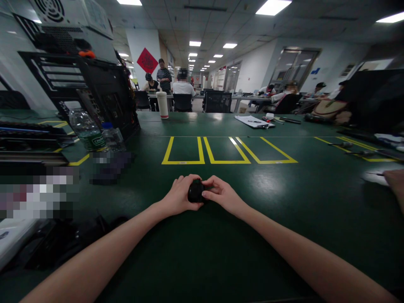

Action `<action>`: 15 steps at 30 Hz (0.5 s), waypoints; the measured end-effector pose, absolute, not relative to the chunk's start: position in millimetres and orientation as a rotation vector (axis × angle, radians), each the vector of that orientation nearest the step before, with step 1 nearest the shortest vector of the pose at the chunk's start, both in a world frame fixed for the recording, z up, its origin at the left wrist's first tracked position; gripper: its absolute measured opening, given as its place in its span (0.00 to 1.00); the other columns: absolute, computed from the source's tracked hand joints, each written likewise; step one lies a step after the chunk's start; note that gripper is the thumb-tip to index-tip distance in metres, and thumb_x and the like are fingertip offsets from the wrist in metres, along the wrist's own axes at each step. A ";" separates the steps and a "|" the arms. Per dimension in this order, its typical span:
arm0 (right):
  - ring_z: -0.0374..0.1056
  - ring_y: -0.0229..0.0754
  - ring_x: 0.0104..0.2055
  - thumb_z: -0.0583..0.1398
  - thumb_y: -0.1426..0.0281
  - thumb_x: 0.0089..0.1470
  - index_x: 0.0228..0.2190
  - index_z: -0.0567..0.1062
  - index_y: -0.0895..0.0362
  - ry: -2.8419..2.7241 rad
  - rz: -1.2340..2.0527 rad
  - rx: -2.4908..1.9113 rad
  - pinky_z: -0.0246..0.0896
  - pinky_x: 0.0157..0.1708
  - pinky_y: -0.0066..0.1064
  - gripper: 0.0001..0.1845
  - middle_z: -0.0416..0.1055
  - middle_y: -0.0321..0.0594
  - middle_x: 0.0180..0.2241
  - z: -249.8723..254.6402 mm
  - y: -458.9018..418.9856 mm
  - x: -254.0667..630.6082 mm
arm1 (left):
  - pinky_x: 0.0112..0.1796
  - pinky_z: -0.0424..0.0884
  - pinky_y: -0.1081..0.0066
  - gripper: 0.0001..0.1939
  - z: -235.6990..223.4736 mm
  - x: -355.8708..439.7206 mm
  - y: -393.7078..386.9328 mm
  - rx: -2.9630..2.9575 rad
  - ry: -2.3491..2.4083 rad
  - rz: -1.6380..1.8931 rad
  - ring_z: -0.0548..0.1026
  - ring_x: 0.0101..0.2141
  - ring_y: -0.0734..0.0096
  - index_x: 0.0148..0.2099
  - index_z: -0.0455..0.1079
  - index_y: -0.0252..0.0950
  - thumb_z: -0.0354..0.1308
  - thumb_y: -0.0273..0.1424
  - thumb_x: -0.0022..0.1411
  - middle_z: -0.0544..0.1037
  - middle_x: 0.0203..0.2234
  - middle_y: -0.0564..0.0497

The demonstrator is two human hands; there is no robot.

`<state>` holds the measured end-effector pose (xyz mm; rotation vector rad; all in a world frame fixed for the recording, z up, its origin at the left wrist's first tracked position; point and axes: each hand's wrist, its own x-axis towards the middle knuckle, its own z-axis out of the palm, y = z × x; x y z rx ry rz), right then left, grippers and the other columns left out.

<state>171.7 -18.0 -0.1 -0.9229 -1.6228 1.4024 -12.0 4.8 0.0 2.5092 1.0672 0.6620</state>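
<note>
Between my two hands is a small, rounded black object [195, 192], close over the green table [202, 252]; its exact kind is too dark to make out. My left hand [183, 193] wraps around its left side, thumb at the near edge and fingers over the far edge. From the right, my right hand [222, 194] meets it with thumb and index finger pinched at its side. Whatever lies between those fingertips is hidden.
Yellow tape outlines [183, 162] mark the table beyond my hands. Plastic bottles [85, 126] and a black computer case [107, 92] stand left. Farther back are a white cup [162, 105] and a clipboard [252, 121]. Another person's hand [394, 185] rests at the right edge.
</note>
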 end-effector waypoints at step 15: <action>0.64 0.40 0.45 0.60 0.73 0.44 0.38 0.65 0.55 -1.647 1.350 -0.885 0.60 0.47 0.37 0.17 0.64 0.37 0.41 -5.4 -14.5 171.7 | 0.36 0.59 0.64 0.30 -2.6 -10.8 9.7 2.573 1.141 0.708 0.63 0.37 0.60 0.49 0.53 0.41 0.60 0.36 0.44 0.65 0.39 0.49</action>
